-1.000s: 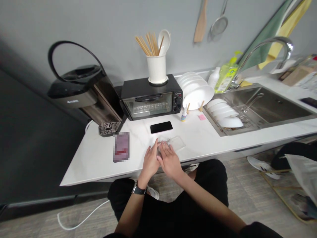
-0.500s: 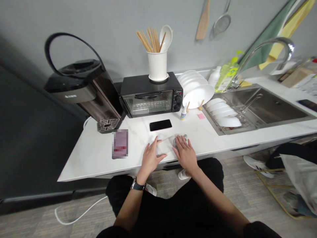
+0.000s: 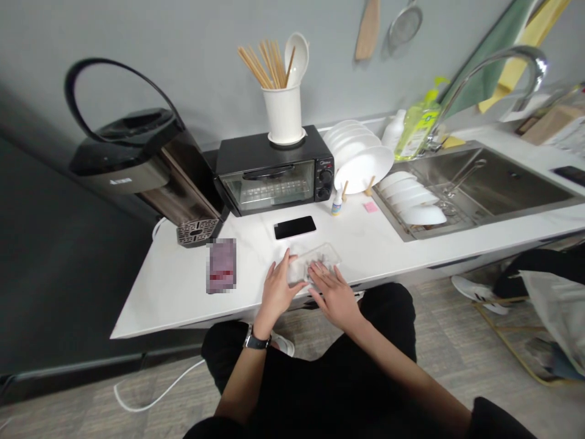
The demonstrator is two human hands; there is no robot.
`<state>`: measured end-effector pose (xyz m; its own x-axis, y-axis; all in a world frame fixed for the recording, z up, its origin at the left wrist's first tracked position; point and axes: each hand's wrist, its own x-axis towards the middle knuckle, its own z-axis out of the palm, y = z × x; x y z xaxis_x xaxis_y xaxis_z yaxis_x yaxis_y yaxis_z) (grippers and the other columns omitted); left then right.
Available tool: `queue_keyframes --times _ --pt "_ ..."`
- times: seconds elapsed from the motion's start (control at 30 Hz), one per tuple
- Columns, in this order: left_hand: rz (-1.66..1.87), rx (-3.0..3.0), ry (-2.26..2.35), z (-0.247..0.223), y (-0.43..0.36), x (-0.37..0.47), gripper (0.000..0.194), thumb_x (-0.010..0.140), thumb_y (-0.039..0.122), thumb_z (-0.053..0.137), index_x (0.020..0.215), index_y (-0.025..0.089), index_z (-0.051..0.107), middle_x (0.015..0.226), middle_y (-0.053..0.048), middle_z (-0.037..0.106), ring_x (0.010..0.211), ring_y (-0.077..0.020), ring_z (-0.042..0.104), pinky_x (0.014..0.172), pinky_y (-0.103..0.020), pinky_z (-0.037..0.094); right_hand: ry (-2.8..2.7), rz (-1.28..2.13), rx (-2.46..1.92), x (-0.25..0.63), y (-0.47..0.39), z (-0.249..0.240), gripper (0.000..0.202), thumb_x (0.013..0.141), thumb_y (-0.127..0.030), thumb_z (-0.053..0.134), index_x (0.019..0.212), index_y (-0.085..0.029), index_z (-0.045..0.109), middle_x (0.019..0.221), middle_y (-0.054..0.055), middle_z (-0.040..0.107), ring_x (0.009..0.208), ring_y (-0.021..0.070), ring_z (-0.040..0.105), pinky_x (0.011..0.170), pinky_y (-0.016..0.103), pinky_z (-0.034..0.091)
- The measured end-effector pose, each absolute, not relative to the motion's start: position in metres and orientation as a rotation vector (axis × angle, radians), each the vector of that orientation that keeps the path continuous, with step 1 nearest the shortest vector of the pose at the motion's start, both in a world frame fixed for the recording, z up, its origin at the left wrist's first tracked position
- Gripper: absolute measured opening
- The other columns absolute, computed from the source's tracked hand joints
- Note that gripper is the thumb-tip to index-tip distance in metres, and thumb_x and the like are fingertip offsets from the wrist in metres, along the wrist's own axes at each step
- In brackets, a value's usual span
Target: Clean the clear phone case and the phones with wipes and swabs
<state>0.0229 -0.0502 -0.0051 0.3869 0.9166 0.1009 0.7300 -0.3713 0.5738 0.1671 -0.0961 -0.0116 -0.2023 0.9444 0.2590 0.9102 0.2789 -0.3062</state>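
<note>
countertop [image 3: 169, 314] lines grey wall [image 3: 201, 36], left hand [image 3: 278, 291] gripping clear case [image 3: 299, 267], right hand [image 3: 337, 299] spread over it.

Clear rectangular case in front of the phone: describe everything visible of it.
The clear case is a thin, see-through rectangle with rounded corners and a pale rim, apparently plastic. It appears to lie flat on the white counter, slightly slanted, nearer the person than the phone. The left hand spans its left end with thumb and fingers; the right hand has fingertips over its middle, where a greyish patch is too blurred to identify.
</note>
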Motion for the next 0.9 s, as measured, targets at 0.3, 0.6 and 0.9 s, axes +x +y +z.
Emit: queue_keyframes --times 0.3,0.6,0.9 --pt "0.510 2.241 1.451 -0.006 -0.049 0.028 0.069 0.067 0.027 0.045 0.118 0.030 -0.001 0.120 0.003 0.029 0.110 -0.0154 0.025 0.094 -0.036 0.012 -1.962 0.004 -1.817 0.165 -0.062 -0.019 0.045 0.076 -0.033 0.029 0.115 -0.011 0.026 0.122 0.007 0.020 0.113 0.0187 0.008 0.093 0.040 0.014" --pt "0.523 2.272 1.408 -0.011 -0.051 0.022 0.072 0.066 0.015 0.042 0.119 0.027 -0.004 0.122 0.003 0.025 0.111 -0.0125 0.023 0.096 -0.032 0.010 -2.181 0.120 -1.637 0.139 -0.091 -0.014 0.040 0.078 -0.031 0.022 0.116 -0.019 0.023 0.122 0.000 0.023 0.113 0.0117 0.011 0.095 0.036 0.011" --pt "0.620 2.212 1.434 -0.010 -0.050 0.025 0.076 0.064 0.029 0.049 0.120 0.026 -0.002 0.118 0.003 0.032 0.109 -0.0152 0.026 0.096 -0.033 0.010 -2.072 -0.017 -1.814 0.192 -0.072 -0.020 0.041 0.078 -0.029 0.024 0.116 -0.016 0.023 0.123 0.004 0.020 0.113 0.0175 0.009 0.093 0.042 0.012"
